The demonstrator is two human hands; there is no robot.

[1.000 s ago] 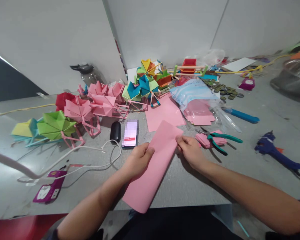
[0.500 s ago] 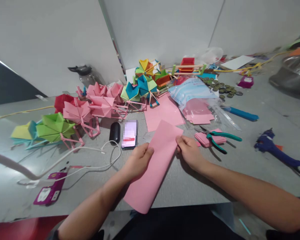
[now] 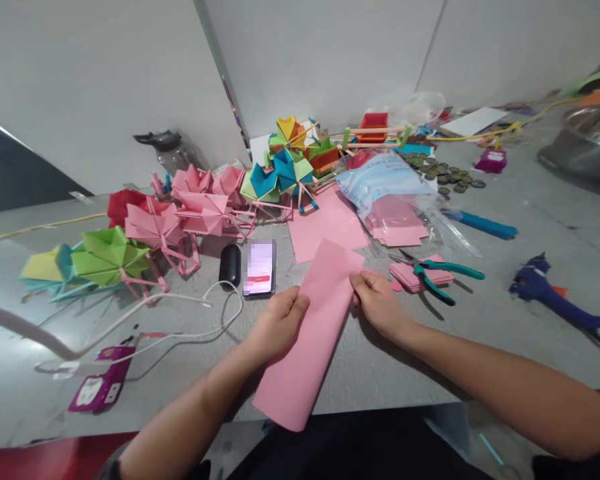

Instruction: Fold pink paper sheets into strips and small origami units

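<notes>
A long pink sheet of paper (image 3: 313,340), seemingly folded lengthwise, is held over the table in both hands. My left hand (image 3: 281,321) pinches its left edge, thumb on top. On the opposite edge, near the upper right corner, my right hand (image 3: 380,301) grips it between thumb and fingers. The sheet's lower end curls near the table's front edge. Beyond its top end lies another pink sheet (image 3: 325,223), flat on the table. Beside my right hand are pliers with green handles (image 3: 433,272), resting on a stack of small pink papers (image 3: 413,279).
Folded paper flowers (image 3: 205,210) stand at back left. A phone (image 3: 260,267) and black case (image 3: 230,265) lie left of the sheet. A white cable (image 3: 180,297) crosses the left side. A plastic paper packet (image 3: 385,180) and a blue glue gun (image 3: 550,293) are to the right.
The lower end of the pink sheet has swung slightly to the right. Both hands keep their hold in nearly the same place.
</notes>
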